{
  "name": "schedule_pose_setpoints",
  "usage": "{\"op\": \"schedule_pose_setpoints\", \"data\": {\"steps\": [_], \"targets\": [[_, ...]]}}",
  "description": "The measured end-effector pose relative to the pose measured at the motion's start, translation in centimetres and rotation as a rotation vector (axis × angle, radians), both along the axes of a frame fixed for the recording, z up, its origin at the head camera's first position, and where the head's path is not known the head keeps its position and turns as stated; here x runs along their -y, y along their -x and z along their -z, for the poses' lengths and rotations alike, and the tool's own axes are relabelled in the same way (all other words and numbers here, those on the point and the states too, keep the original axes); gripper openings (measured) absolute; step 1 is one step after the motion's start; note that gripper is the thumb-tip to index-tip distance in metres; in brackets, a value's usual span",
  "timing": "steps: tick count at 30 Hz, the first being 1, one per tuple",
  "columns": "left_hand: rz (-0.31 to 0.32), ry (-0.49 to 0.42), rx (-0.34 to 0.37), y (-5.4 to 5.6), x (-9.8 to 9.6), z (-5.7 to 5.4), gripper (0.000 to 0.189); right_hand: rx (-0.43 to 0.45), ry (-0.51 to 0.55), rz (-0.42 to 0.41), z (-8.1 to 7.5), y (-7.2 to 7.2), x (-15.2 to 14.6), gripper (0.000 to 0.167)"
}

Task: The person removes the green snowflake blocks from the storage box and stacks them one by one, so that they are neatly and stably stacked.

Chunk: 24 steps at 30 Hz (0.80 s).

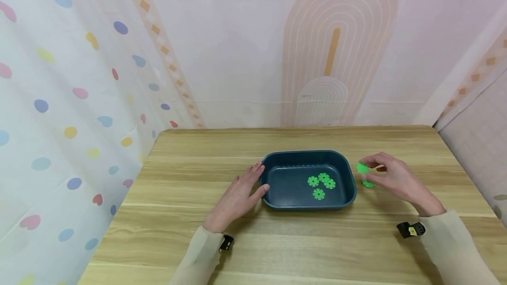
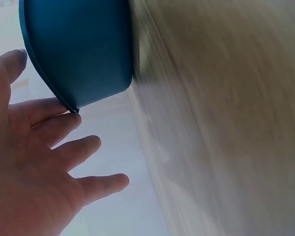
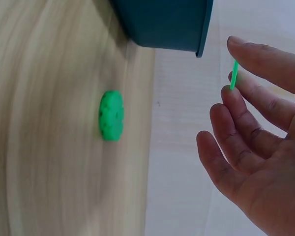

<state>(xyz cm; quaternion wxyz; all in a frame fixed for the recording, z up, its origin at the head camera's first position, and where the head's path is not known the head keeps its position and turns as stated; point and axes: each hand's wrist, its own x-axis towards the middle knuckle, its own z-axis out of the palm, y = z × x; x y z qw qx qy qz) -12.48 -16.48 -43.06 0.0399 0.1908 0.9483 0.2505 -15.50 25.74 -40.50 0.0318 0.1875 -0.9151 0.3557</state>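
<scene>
A dark blue rectangular tub [image 1: 277,206] stands on the wooden table, with several green notched plastic discs [image 1: 318,194] lying flat on its floor. My left hand [image 1: 239,197] rests against the tub's left end, its fingers spread and fairly straight at the rim [image 2: 49,88]. To the right of the tub, my right hand [image 1: 396,177] pinches one green notched disc [image 3: 234,73] between thumb and fingertips, above the table. Below that hand, a small stack of green discs [image 3: 111,116] sits on the tabletop, partly covered by the hand in the head view.
The wooden table [image 1: 190,157] reaches back to a patterned curtain [image 1: 237,56], with another dotted curtain [image 1: 79,144] along its left side. Black wrist straps [image 1: 412,230] sit at both sleeve cuffs.
</scene>
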Motion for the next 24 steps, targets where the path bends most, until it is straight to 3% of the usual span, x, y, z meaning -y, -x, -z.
{"op": "schedule_pose_setpoints", "data": {"steps": [8, 24], "targets": [[0.027, 0.005, -0.052, 0.4, 0.4, 0.1, 0.061, 0.054, -0.003, -0.011, 0.4, 0.4, -0.8, 0.032], [0.035, -0.022, -0.032, 0.3, 0.3, 0.1, 0.061, 0.142, -0.052, -0.092, 1.2, 1.2, -2.1, 0.029]]}}
